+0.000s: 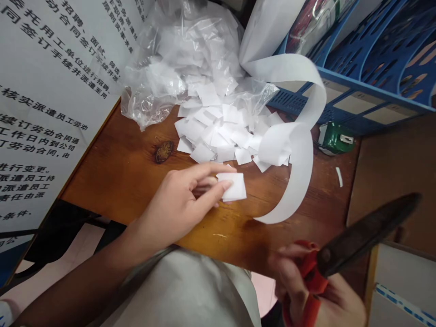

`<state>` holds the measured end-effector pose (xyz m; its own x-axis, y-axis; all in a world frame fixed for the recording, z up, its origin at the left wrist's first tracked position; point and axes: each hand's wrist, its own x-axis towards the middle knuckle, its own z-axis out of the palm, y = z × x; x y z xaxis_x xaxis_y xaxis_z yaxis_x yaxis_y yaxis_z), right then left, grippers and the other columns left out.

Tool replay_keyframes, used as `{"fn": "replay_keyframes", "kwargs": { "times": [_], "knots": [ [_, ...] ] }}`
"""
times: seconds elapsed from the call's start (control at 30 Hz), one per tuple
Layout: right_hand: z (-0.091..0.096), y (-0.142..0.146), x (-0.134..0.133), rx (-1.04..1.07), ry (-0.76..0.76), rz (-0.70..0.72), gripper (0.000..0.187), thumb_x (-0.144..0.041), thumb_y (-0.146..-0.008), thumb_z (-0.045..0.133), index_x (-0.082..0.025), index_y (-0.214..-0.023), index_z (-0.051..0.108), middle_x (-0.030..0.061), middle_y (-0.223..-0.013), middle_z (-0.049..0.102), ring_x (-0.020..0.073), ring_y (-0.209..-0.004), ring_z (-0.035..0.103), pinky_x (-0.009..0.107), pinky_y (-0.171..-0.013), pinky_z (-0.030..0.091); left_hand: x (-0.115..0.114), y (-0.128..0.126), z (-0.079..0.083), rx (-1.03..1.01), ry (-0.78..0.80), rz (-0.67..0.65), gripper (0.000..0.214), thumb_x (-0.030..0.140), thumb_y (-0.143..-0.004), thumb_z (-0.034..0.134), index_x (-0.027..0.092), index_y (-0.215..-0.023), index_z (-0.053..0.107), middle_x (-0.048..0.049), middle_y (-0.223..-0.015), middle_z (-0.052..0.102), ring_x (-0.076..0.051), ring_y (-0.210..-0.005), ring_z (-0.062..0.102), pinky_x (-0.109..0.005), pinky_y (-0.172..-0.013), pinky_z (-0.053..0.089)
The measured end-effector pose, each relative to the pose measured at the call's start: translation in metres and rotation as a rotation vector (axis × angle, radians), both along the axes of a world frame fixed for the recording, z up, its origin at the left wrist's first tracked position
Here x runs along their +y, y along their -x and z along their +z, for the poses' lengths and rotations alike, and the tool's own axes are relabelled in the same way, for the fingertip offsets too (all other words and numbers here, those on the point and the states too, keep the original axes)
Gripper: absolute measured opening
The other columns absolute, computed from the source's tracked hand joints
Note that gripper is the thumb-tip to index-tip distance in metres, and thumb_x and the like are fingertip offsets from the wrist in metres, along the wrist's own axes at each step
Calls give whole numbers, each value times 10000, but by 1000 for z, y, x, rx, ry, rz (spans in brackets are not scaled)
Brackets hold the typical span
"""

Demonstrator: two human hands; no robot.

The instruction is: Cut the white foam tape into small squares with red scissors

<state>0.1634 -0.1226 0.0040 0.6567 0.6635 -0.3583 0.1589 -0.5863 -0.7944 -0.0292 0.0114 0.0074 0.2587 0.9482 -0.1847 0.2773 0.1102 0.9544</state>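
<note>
Brown wooden bench (129, 172) with a dark knot (164, 151). Left of the bench, a white poster (44, 104) with black characters; behind the bench, blue file racks (371, 59).

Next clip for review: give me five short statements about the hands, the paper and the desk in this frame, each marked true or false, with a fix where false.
1. The left hand pinches a small white paper square. True.
2. The right hand holds a knife with a blue handle. False: it holds scissors with red handles.
3. A pile of cut squares lies on the wooden desk, spilling from a clear plastic bag. True.
4. The long paper strip lies flat and straight. False: it curls in a loop above the desk.
5. The green object sits beside the left hand. False: it sits far right, by the blue file rack.
</note>
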Motion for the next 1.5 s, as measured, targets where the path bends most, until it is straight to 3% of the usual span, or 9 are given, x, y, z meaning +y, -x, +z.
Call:
{"fn": "replay_keyframes", "kwargs": {
  "times": [0.13,0.3,0.4,0.53,0.73,0.93,1.17,1.37,1.5],
  "knots": [
    [3,-19,29,-375,-104,215,430,-398,-762,849,-244,-1156,775,-56,-583,479,116,-504,412,239,-462,363,22,9,6,334,-387,76,137,250,-971,663,237,-1107,665,49,-696,755,-144,-568,691,-240,-532,480],
    [10,-36,36,-219,-47,193,295,-407,-819,759,-258,-1073,776,-18,-723,614,99,-483,491,203,-387,389,51,13,9,360,-584,131,48,235,-1003,625,238,-1037,658,-13,-1022,762,-217,-996,746,-301,-817,579],
    [9,-52,31,-173,7,169,438,-442,-803,792,-279,-1208,755,-49,-595,583,114,-496,519,192,-447,457,65,15,5,383,-683,151,25,237,-971,684,219,-984,695,-49,-1211,710,-260,-1234,639,-367,-1021,535],
    [-9,-71,25,-31,-60,171,442,-411,-785,813,-259,-1197,762,33,-984,794,176,-759,746,191,-625,562,76,14,-2,402,-774,211,39,253,-954,705,218,-969,708,-50,-1118,708,-241,-1116,659,-375,-1000,538],
    [-31,-85,21,60,-123,292,341,-318,-845,775,-249,-1177,734,88,-1152,797,293,-1068,765,162,-544,537,60,3,3,221,-612,120,77,207,-975,655,235,-1043,631,-17,-960,722,-171,-829,714,-287,-720,573],
    [-18,-84,37,34,-89,223,333,-380,-815,844,-247,-1109,761,58,-1003,812,192,-752,792,133,-557,580,39,-14,10,-26,-200,-332,279,226,-910,756,219,-1175,667,-20,-927,761,-148,-767,721,-219,-644,559],
    [10,-78,74,31,-144,564,71,-301,-890,745,-274,-949,772,-18,-870,795,144,-722,756,134,-675,579,46,-40,14,-125,-18,-587,77,207,-899,764,177,-930,828,-37,-781,766,-141,-688,672,-233,-659,531],
    [16,-66,86,278,-68,680,91,-216,-884,676,-231,-798,649,-29,-730,655,164,-703,638,247,-795,564,37,-53,13,-92,-127,-540,70,192,-808,835,221,-865,864,-110,-1205,670,-243,-1083,693,-311,-942,572],
    [14,-55,84,379,-69,624,52,-247,-914,651,-233,-867,634,-20,-753,629,165,-701,572,293,-831,562,27,-58,2,-113,-205,-465,158,128,-861,763,214,-954,857,-120,-1196,751,-237,-1016,754,-316,-918,615]
  ]
}}
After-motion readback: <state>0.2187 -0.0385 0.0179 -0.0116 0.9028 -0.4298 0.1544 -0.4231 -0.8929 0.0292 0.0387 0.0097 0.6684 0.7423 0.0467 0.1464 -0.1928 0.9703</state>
